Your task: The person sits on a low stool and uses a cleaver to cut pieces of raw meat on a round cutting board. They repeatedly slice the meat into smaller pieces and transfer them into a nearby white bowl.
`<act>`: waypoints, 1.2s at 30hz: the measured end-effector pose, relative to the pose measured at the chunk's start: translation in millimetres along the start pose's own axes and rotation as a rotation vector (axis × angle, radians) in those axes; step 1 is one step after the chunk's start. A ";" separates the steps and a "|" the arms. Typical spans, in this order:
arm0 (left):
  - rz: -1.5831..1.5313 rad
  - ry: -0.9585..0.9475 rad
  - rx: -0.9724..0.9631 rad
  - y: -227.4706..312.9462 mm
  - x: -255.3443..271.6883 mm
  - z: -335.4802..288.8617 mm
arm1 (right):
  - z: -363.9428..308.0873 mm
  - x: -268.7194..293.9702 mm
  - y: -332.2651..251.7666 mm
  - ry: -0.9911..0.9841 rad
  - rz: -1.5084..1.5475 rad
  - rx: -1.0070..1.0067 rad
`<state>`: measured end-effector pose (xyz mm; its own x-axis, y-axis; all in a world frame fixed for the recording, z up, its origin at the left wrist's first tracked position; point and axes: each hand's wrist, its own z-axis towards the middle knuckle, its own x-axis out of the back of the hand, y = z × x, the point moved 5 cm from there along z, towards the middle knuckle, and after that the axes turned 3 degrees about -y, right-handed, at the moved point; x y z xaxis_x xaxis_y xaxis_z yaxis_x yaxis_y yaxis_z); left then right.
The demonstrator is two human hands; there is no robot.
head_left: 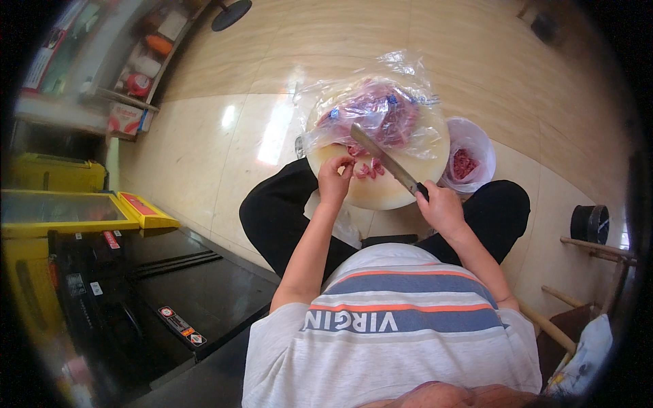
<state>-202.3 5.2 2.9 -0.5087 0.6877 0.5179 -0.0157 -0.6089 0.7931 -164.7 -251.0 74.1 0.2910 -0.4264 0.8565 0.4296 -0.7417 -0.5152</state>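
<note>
Nearest the camera, a grey shirt [391,340] with orange and blue stripes fills the lower edge, and both forearms run up from it over knees in black trousers [286,217]. The right hand [443,207] is closed around the dark handle of a long knife [382,158], whose blade slants up and left across a round pale cutting board [388,194]. The left hand [335,178] sits well apart from the right, its fingers curled down onto small pink pieces of meat [367,170] lying on the board just beside the blade. Beyond them, a crumpled clear plastic bag [374,112] holding more red meat covers the far half of the board. Just right of the board stands a white bag-lined container [469,160] with what looks like chopped meat inside, on the glossy tiled floor [224,149]
</note>
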 end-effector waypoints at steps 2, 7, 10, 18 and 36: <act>0.285 0.040 -0.254 18.4 12.2 -5.7 | 0.0 -6.5 -4.0 -0.025 0.003 0.009; 0.302 -0.116 -0.193 -20.0 -1.0 -56.8 | 0.7 -21.9 -16.3 -0.080 0.009 0.029; 0.358 -0.137 -0.205 -19.9 0.5 -67.6 | 0.9 -28.9 -21.4 -0.116 0.007 0.042; 0.337 -0.054 -0.184 -15.5 6.7 -65.8 | 3.3 -45.9 -37.5 -0.260 -0.016 0.024; 0.334 0.011 -0.234 -19.1 0.3 -59.4 | 18.2 -95.0 -61.5 -0.347 -0.119 0.114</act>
<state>-253.3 -6.4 -31.1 -0.5283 0.4334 0.7301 -0.0432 -0.8725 0.4867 -203.1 -155.5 23.8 0.4971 -0.1254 0.8586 0.5644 -0.7049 -0.4297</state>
